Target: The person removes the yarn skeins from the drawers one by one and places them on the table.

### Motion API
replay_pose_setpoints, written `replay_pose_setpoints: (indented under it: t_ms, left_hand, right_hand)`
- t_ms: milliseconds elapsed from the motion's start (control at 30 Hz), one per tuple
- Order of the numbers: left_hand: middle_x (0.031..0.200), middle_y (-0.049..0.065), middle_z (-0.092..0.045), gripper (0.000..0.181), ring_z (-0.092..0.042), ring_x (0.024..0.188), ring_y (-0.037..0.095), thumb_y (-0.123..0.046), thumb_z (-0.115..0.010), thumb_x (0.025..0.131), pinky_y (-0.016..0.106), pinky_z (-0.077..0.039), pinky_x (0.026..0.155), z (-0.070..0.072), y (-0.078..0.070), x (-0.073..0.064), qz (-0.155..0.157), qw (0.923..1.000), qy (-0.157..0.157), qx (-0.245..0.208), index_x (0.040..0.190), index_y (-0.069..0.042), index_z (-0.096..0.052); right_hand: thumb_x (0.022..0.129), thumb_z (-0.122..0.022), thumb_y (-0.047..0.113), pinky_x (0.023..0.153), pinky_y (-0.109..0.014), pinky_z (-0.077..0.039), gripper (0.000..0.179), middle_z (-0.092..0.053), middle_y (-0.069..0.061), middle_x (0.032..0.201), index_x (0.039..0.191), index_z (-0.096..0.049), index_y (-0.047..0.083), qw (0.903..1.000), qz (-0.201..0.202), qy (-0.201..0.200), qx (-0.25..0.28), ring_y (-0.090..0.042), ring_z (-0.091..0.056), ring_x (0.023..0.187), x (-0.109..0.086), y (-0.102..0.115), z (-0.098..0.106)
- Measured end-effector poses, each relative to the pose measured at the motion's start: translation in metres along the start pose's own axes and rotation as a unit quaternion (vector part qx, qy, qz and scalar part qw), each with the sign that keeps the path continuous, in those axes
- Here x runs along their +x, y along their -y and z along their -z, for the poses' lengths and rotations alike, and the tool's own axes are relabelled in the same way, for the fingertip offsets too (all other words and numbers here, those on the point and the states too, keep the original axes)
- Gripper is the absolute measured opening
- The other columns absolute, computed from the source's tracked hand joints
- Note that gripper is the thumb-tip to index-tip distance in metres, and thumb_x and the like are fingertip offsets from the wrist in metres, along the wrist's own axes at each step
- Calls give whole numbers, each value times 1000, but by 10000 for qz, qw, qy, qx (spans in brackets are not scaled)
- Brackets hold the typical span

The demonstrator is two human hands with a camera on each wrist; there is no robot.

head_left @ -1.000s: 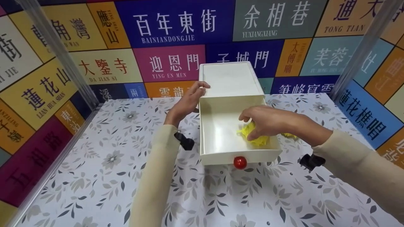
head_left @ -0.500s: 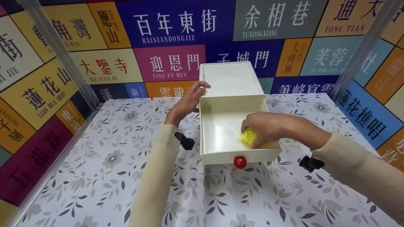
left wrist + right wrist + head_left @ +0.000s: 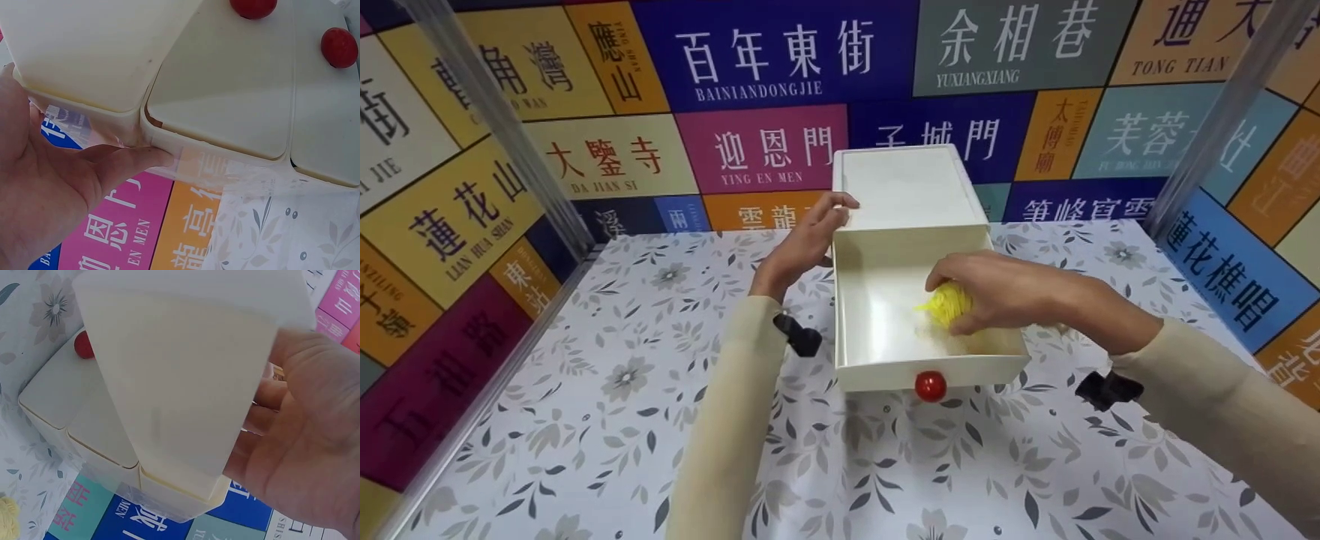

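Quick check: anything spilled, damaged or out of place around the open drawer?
Nothing looks spilled or damaged. The one untidy bit: a loose end pokes from the otherwise rounded yellow yarn ball that the right hand holds in or above the open drawer.

BAINIANDONGJIE [image 3: 760, 91] and YUXIANGXIANG [image 3: 977, 79] on wall panels [image 3: 772, 54]

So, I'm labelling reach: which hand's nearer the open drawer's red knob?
Right. The right hand grips yellow yarn over the drawer, behind the knob; the left hand holds the box at its left, farther back.
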State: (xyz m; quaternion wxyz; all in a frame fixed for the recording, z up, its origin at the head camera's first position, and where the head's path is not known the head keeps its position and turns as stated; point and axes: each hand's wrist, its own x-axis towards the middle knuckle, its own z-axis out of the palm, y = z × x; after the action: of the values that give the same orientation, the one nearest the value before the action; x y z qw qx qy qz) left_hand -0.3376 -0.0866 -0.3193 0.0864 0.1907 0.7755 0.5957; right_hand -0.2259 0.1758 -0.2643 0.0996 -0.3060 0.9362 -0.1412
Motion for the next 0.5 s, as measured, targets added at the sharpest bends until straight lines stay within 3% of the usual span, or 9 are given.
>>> replay_pose_setpoints:
  t_ms: [500]
  left_hand:
    - [127, 17, -55, 24, -63, 106, 33, -28, -32, 108, 52, -58, 87, -1, -1, 0, 27, 10000, -17, -30, 128, -22, -44]
  right_hand:
    - [80, -80, 15, 92, -42, -52, 55, -62, -12, 122, 128, -56, 6, 9954, -307, -441, 795, -25, -59, 104, -6, -16, 10]
